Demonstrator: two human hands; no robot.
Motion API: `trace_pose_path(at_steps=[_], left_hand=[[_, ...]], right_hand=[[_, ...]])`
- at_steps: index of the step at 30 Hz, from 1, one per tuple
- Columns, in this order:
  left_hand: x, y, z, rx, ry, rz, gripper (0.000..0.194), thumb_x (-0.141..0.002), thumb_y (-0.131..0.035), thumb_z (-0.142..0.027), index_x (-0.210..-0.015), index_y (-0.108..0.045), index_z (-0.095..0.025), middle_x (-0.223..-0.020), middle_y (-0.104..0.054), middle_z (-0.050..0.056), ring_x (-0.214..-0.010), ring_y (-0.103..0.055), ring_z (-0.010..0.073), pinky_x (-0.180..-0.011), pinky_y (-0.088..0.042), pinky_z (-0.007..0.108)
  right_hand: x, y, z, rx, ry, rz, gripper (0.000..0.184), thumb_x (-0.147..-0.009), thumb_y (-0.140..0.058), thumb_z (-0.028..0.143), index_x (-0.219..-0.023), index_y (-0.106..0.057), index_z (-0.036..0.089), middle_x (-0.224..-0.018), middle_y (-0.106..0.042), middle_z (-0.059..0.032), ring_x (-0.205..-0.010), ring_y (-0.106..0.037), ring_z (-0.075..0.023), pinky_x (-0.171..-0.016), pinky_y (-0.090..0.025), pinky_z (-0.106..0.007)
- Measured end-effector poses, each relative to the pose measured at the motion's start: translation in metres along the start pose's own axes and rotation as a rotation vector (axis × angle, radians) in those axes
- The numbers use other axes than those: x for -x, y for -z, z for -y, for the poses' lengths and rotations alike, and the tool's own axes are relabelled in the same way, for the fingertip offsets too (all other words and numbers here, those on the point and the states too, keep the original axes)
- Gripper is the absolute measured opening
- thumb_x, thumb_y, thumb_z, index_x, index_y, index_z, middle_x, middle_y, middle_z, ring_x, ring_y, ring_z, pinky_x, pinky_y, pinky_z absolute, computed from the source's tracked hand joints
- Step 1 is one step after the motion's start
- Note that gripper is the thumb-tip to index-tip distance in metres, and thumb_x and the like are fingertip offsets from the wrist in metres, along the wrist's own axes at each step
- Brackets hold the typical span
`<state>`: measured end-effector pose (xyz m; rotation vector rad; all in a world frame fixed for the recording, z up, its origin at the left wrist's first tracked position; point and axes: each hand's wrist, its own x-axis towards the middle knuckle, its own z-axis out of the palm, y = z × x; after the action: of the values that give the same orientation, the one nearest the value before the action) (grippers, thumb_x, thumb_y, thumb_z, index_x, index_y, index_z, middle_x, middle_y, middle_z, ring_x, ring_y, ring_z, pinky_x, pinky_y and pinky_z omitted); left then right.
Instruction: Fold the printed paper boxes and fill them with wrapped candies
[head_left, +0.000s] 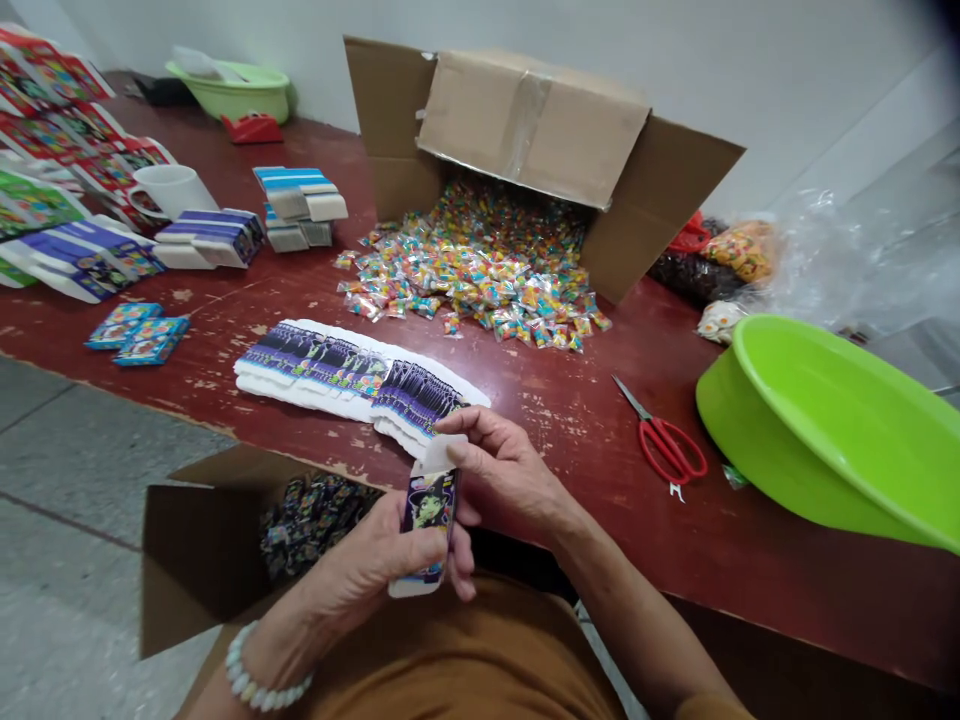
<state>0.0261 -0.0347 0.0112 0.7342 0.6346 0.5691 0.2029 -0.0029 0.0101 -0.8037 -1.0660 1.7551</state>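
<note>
Held upright in front of my body is a small witch-printed candy box [429, 508], its white top flap raised. My left hand [375, 550] is closed around it, with the thumb across the printed front and the fingers behind. My right hand [514, 470] pinches the top flap between thumb and fingers. Just beyond, a fanned row of flat purple-and-white box blanks [315, 365] lies on the red table [570, 450]. Farther back, many small wrapped candies [480, 270] spill from a cardboard carton [532, 125] lying on its side.
Red-handled scissors [667, 445] and a green basin [810, 440] are at the right. Blue boxes [150, 338], purple boxes [214, 238] and a white mug [174, 190] stand left. Below the table edge, an open carton [195, 560] holds dark packets [315, 520].
</note>
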Motion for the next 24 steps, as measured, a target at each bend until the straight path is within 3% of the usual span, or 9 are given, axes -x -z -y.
trace_pose_path(at_steps=[5,8,10,13,16,18,20,24], left_hand=[[0.002,-0.004,-0.002,-0.037,-0.027,-0.300,0.030,-0.076,-0.082,-0.039,-0.090,-0.069,-0.016,-0.066,-0.074,0.003,-0.053,-0.070,0.0170,-0.056,-0.056,0.027],[-0.002,-0.001,0.002,-0.110,-0.096,-0.401,0.031,-0.076,-0.080,-0.042,-0.088,-0.068,-0.015,-0.066,-0.074,0.003,-0.056,-0.069,0.0177,-0.059,-0.058,0.029],[-0.006,0.003,0.007,-0.250,-0.147,-0.437,0.032,-0.079,-0.077,-0.045,-0.088,-0.069,-0.014,-0.074,-0.076,0.005,-0.069,-0.072,0.0198,-0.068,-0.059,0.030],[-0.010,0.009,0.015,-0.431,-0.260,-0.538,0.037,-0.080,-0.075,-0.044,-0.104,-0.067,-0.017,-0.094,-0.078,0.006,-0.087,-0.074,0.0222,-0.079,-0.059,0.031],[-0.009,0.009,0.022,-0.387,-0.470,-0.654,0.062,-0.076,-0.081,-0.039,-0.127,-0.051,-0.022,-0.109,-0.077,0.008,-0.093,-0.075,0.0235,-0.082,-0.061,0.034],[-0.008,0.007,0.024,-0.378,-0.542,-0.682,0.072,-0.075,-0.081,-0.037,-0.135,-0.044,-0.024,-0.112,-0.077,0.009,-0.094,-0.076,0.0239,-0.083,-0.062,0.036],[-0.006,0.006,0.023,-0.416,-0.513,-0.672,0.071,-0.076,-0.081,-0.036,-0.137,-0.046,-0.025,-0.118,-0.075,0.010,-0.099,-0.075,0.0243,-0.087,-0.061,0.035],[-0.002,0.007,0.014,-0.403,-0.406,-0.624,0.049,-0.078,-0.080,-0.034,-0.122,-0.061,-0.025,-0.118,-0.074,0.007,-0.102,-0.072,0.0227,-0.089,-0.058,0.029]], right_hand=[[0.005,-0.001,-0.004,0.049,-0.004,-0.017,0.055,-0.072,-0.084,0.034,-0.121,-0.058,0.027,-0.107,-0.063,-0.0028,-0.075,-0.060,-0.0108,-0.059,-0.052,-0.021],[0.009,-0.005,-0.008,0.100,-0.100,-0.006,0.040,-0.075,-0.080,0.038,-0.107,-0.062,0.021,-0.080,-0.063,0.0016,-0.059,-0.058,-0.0100,-0.052,-0.049,-0.022],[0.011,-0.010,-0.010,0.160,-0.113,-0.090,0.028,-0.080,-0.074,0.041,-0.091,-0.062,0.018,-0.064,-0.057,0.0047,-0.050,-0.051,-0.0083,-0.049,-0.044,-0.022],[0.010,-0.014,-0.013,0.250,-0.017,-0.266,0.024,-0.081,-0.069,0.040,-0.083,-0.063,0.017,-0.071,-0.061,0.0023,-0.055,-0.052,-0.0083,-0.054,-0.045,-0.022],[0.009,-0.014,-0.015,0.229,0.038,-0.325,0.025,-0.080,-0.070,0.036,-0.096,-0.060,0.020,-0.078,-0.064,0.0019,-0.063,-0.056,-0.0105,-0.060,-0.047,-0.024],[0.009,-0.014,-0.018,0.203,0.059,-0.345,0.035,-0.079,-0.072,0.034,-0.108,-0.055,0.023,-0.080,-0.063,0.0029,-0.067,-0.057,-0.0114,-0.062,-0.047,-0.024],[0.010,-0.014,-0.022,0.210,0.093,-0.342,0.038,-0.080,-0.072,0.032,-0.113,-0.054,0.024,-0.081,-0.062,0.0031,-0.069,-0.057,-0.0116,-0.062,-0.045,-0.023],[0.011,-0.011,-0.027,0.239,0.143,-0.281,0.026,-0.083,-0.071,0.036,-0.105,-0.063,0.024,-0.081,-0.062,0.0017,-0.069,-0.054,-0.0114,-0.065,-0.044,-0.024]])
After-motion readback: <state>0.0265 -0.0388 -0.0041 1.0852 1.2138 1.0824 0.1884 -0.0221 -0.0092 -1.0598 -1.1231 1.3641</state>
